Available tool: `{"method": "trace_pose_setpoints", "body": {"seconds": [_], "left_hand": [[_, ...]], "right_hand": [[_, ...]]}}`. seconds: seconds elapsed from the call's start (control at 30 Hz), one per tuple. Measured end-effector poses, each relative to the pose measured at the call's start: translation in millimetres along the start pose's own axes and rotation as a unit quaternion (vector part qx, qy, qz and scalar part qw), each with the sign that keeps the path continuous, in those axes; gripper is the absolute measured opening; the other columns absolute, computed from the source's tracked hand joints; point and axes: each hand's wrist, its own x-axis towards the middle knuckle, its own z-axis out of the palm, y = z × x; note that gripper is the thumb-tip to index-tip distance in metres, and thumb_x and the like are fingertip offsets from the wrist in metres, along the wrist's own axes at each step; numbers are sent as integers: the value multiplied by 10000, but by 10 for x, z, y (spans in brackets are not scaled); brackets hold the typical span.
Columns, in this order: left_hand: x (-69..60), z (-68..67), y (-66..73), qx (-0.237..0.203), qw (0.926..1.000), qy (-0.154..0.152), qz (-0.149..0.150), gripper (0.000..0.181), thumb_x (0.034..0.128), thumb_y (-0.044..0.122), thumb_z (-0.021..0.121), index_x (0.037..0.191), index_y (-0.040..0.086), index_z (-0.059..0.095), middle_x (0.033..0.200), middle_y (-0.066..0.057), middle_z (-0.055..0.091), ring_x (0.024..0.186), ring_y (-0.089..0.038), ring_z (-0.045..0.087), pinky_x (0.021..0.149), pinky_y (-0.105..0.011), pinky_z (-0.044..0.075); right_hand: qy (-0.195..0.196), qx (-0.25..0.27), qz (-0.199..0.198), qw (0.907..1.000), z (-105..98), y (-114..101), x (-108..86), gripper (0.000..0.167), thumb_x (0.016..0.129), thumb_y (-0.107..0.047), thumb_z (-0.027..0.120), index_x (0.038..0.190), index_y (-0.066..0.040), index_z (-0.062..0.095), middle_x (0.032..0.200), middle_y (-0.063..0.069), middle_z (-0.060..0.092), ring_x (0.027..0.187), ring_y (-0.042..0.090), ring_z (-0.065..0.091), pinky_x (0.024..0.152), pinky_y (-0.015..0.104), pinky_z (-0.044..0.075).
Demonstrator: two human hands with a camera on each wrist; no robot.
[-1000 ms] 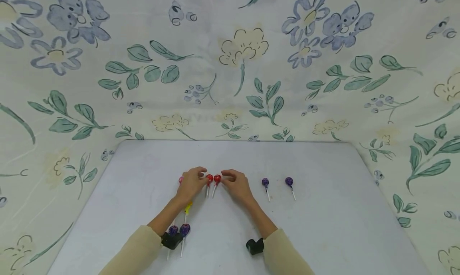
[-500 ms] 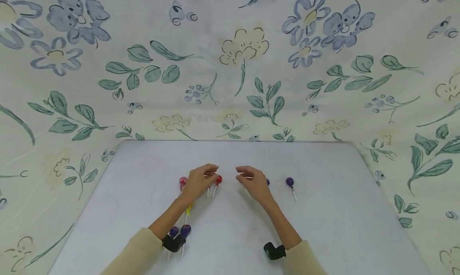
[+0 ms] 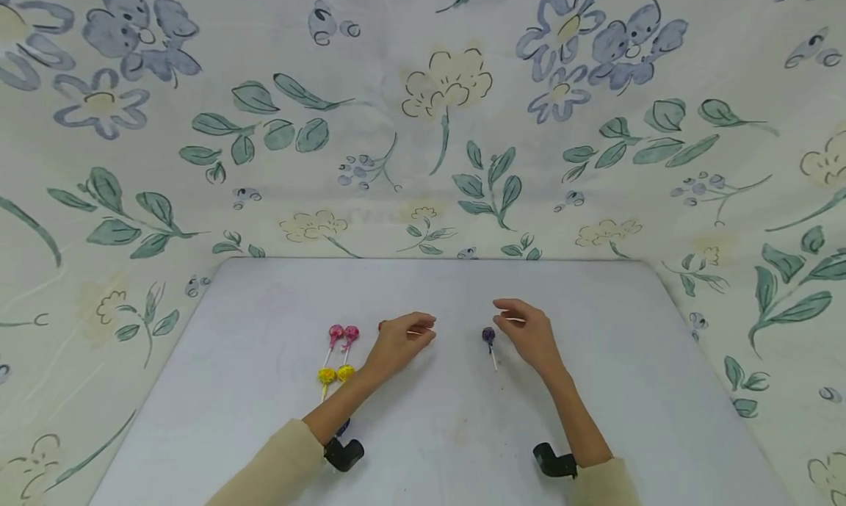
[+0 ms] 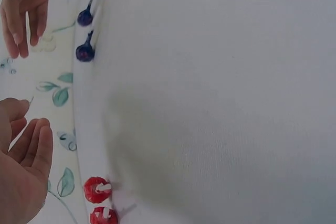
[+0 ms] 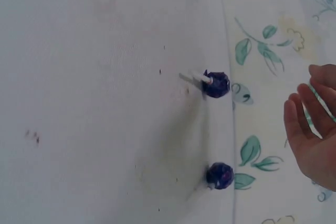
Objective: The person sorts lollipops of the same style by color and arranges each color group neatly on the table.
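Note:
My left hand hovers over the middle of the white table, fingers loosely bent and holding nothing. Two red lollipops lie beside it; in the head view it hides most of them. Over to the right, my right hand is above the table, also with nothing in its fingers. Just left of its fingertips lies a purple lollipop, stick toward me. A second purple lollipop shows in the right wrist view, but the right hand covers it in the head view.
Two pink lollipops lie side by side left of the left hand. Nearer me are two yellow lollipops, and a dark purple one is partly hidden by the left wrist. A flowered cloth hangs behind the table.
Both hands have moved rightward, the left away from the red lollipops and the right past the nearer purple lollipop. The pink and yellow lollipops have come into view from behind the left arm.

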Motion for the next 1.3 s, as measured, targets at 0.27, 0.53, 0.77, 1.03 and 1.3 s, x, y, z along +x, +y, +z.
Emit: {"method": "trace_pose_setpoints", "body": {"seconds": [0.27,0.53,0.77,1.03,1.3], "left_hand": [[40,218,24,-253,9995,-161,-111,271,881,-27,723,1140,-86,672,1087,-237,689,949,-315,685,839,-326,569],[57,459,21,-309,9987,-338,-211,311,903,1,709,1200,-72,655,1130,-225,683,973,-315,684,846,-317,566],[86,630,2,-431,9974,-473,-323,340,912,14,701,1238,-61,643,1172,-237,663,1015,-330,676,877,-362,558],[141,748,2,-290,9972,-544,-423,388,924,58,703,1291,-35,618,1247,-225,631,1101,-357,641,924,-412,535],[217,813,29,-198,9957,-594,-689,423,927,79,701,1322,-29,592,1275,-247,609,1119,-368,626,941,-444,522]], "right_hand": [[51,-353,260,9990,-240,157,-84,307,920,-32,703,1225,-4,677,1217,164,668,1110,321,626,952,434,518],[85,-624,723,9954,-449,407,-142,331,949,-45,662,1272,21,637,1299,208,613,1196,381,571,987,480,488],[-148,-669,978,9928,-526,555,-145,363,949,-70,660,1299,18,620,1340,234,579,1211,417,555,980,518,483],[-383,-99,1333,9903,-539,687,-139,407,941,-66,676,1333,15,600,1363,221,567,1224,391,555,983,489,486],[-424,-20,1482,9880,-515,730,-124,414,944,-68,674,1339,27,592,1350,230,573,1239,400,536,1017,490,459]]}}
